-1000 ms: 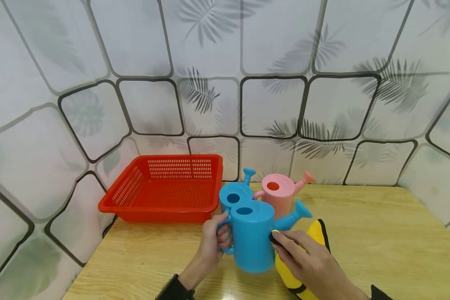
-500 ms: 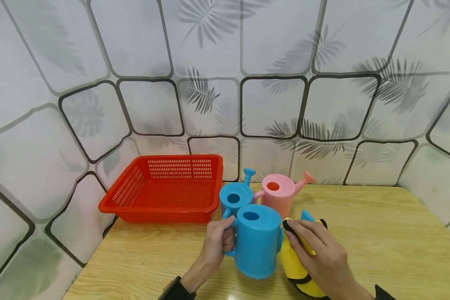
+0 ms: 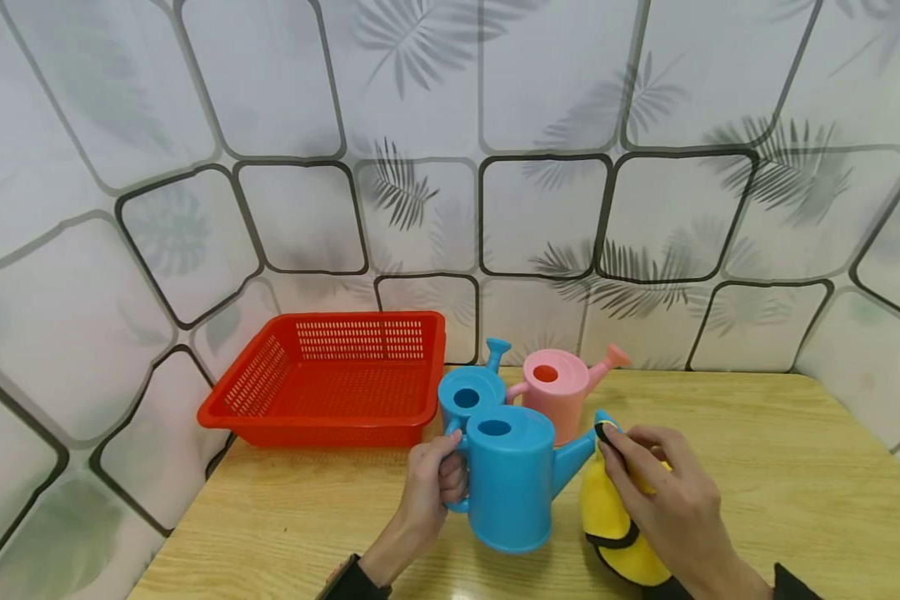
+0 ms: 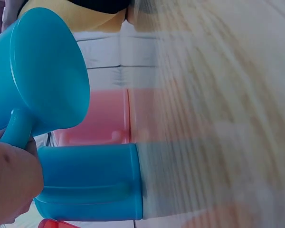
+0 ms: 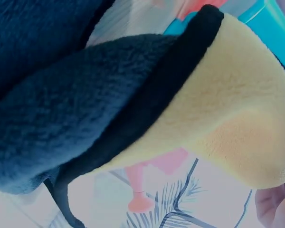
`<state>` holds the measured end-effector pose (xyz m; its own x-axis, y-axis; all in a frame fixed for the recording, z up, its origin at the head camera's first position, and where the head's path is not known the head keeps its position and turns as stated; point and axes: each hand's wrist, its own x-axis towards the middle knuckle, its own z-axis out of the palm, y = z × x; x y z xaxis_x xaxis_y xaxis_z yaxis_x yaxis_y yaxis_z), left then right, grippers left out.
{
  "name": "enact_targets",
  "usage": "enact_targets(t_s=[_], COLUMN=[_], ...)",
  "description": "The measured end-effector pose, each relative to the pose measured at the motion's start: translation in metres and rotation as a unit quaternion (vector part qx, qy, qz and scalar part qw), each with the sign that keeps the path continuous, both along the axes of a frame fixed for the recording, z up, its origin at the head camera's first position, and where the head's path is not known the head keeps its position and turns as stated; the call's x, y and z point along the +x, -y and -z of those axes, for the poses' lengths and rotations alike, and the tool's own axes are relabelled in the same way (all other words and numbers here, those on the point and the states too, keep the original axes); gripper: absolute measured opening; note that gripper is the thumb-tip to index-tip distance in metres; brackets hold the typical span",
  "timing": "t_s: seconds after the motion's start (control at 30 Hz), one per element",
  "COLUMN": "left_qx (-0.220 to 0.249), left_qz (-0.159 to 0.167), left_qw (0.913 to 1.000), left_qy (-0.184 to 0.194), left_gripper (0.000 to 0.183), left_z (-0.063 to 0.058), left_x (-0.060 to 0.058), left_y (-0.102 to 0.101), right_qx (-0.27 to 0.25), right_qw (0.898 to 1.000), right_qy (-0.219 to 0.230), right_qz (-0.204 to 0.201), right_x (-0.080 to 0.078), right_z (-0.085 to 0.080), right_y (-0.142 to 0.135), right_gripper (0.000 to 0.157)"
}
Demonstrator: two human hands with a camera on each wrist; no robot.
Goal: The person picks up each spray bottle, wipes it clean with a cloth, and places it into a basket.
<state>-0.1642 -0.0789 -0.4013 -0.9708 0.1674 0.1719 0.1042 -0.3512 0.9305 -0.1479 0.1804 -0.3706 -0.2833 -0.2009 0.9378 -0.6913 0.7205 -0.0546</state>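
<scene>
My left hand grips the handle of a blue watering can, its fingers wrapped around it. In the left wrist view the base of this watering can is raised off the table. To the right, my right hand pinches a yellow cloth with black edging at the end of the can's spout, covering most of the tip. Loose folds of the cloth hang below the hand. In the right wrist view the cloth fills much of the frame and shows a dark, fuzzy other side.
Behind the held can stand a second blue watering can and a pink watering can, close together. A red perforated basket sits at the back left of the wooden table. A patterned curtain hangs behind the table.
My right hand has moved the cloth rightward from the can's body, over the spout, to its tip. The held can shifted right, then slightly back left; my left hand keeps its grip.
</scene>
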Motion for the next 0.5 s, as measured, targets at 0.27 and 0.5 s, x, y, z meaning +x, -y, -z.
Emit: enact_targets(t_s=[0.27, 0.5], left_qx=[0.010, 0.010], left_qz=[0.002, 0.001], left_qw=[0.9999, 0.9999], left_qy=[-0.008, 0.006], left_gripper=[0.050, 0.046], left_z=[0.001, 0.001], left_x=[0.001, 0.001], left_y=[-0.001, -0.001], right_qx=[0.006, 0.022], right_qw=[0.999, 0.997], right_qy=[0.034, 0.065], right_qz=[-0.010, -0.042], right_x=[-0.003, 0.000], right_z=[0.006, 0.012], right_y=[-0.001, 0.006], right_gripper=[0.052, 0.051])
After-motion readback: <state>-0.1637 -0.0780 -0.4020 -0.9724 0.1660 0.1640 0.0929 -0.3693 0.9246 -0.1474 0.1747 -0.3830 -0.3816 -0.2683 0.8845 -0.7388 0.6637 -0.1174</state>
